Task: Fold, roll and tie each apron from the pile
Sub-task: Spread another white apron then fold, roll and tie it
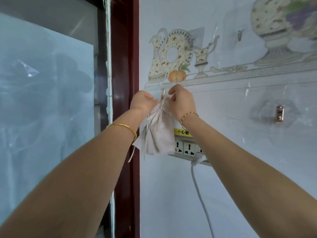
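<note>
Both hands, left hand point(143, 102) and right hand point(181, 102), pinch the apron point(157, 134) top at the hook point(163, 94); loop seemingly unseated, bundle could drop.

A tiled wall point(223, 186) carries a gold hook point(163, 93); the tied beige apron bundle point(158, 134) hangs below that hook, covering part of a socket strip point(187, 148).

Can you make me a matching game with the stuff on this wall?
Things:
1. apron bundle
2. sockets
3. white cable
4. spare hook

Places:
A. hanging down below the sockets
B. alone on the wall at the right
C. held up at a wall hook by both hands
D. under the yellow label, partly behind the bundle

Pairs: 1-C, 2-D, 3-A, 4-B
</note>
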The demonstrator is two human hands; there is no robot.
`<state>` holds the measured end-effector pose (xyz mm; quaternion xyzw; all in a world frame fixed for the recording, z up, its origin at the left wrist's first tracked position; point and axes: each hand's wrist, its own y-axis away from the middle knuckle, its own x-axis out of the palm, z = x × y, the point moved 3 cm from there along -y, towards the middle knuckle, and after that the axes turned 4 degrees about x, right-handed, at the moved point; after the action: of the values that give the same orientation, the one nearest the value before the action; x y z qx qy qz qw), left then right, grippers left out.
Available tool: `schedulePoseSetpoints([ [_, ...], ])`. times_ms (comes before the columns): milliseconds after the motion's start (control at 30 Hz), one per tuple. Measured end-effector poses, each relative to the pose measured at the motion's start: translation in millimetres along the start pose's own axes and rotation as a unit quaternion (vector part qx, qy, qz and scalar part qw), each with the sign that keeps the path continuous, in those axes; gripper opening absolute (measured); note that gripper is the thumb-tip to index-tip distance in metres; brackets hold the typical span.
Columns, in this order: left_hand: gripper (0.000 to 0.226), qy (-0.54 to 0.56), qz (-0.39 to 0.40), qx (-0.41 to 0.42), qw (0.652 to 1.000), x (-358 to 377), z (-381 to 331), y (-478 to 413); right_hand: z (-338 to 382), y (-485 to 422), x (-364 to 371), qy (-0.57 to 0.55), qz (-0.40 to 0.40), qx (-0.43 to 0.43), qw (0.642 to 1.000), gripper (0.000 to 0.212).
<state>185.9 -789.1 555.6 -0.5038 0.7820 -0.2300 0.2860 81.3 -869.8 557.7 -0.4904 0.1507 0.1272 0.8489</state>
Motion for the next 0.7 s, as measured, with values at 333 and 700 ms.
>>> schedulePoseSetpoints([
  [333, 0.015, 0.037, -0.023, -0.133, 0.990, -102, 70, 133, 80, 156, 59, -0.094, 0.116, -0.068, 0.986, 0.025],
  [700, 0.014, -0.157, -0.123, -0.493, 0.847, -332, 233, 510, 197, 500, 219, -0.117, 0.598, -0.082, 0.789, 0.023],
])
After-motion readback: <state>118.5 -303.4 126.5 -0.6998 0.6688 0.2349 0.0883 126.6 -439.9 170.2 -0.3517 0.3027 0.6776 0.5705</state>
